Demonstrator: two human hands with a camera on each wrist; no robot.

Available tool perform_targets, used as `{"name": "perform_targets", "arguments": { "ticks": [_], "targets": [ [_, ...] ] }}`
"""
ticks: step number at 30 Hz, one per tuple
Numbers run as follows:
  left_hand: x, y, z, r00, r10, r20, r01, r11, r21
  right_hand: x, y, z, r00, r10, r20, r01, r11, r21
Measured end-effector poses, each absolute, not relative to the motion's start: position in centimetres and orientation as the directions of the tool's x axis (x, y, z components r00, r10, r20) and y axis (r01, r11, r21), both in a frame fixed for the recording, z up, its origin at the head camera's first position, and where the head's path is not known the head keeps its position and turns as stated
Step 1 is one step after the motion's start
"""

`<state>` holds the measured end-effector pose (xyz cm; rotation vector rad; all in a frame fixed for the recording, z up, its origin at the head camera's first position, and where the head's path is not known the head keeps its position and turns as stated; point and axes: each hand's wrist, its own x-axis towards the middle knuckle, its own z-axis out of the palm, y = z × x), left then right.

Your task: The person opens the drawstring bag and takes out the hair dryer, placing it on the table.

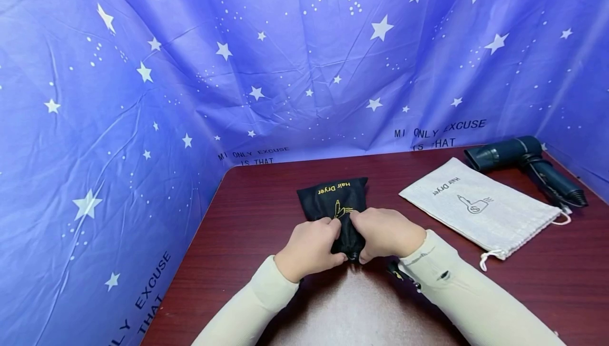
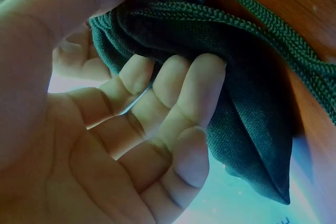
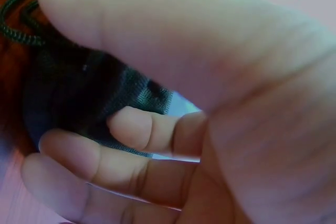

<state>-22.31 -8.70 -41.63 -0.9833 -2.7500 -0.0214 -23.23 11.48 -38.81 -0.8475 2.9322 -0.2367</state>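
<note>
In the head view a black drawstring pouch (image 1: 316, 206), printed with yellow "Hair Dryer" lettering and a small drawing, lies on the table with its gathered end toward me. My left hand (image 1: 309, 245) grips that end from the left, and my right hand (image 1: 390, 232) grips it from the right. The left wrist view shows curled fingertips against the dark cloth (image 2: 247, 114), with a braided cord (image 2: 231, 22) trailing off to the right. From the right wrist, thumb and fingers lie around the pouch (image 3: 58, 87), and a cord loop (image 3: 23, 38) hangs beside the thumb tip.
A white drawstring bag (image 1: 514, 214) printed "Hair Dryer" lies flat to the right, its cord ends spread. Behind it rests a dark hair dryer (image 1: 504, 153) with its cable along the handle. The reddish-brown table (image 1: 257, 203) meets a blue star-patterned curtain (image 1: 309, 61).
</note>
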Motion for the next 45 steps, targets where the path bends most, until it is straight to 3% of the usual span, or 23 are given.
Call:
{"name": "perform_targets", "arguments": {
  "ticks": [23,45],
  "targets": [
    [-22.4,-8.9,-40.8,-0.739,0.637,0.222,0.658,0.752,0.033,-23.3,12.1,-37.9,-0.805,-0.593,-0.007,-0.576,0.785,-0.228],
    [-22.5,-9.6,-39.5,-0.697,0.565,0.441,0.699,0.671,0.246,-23.0,13.3,-35.4,-0.813,-0.567,0.132,-0.579,0.761,-0.292]
  ]
}}
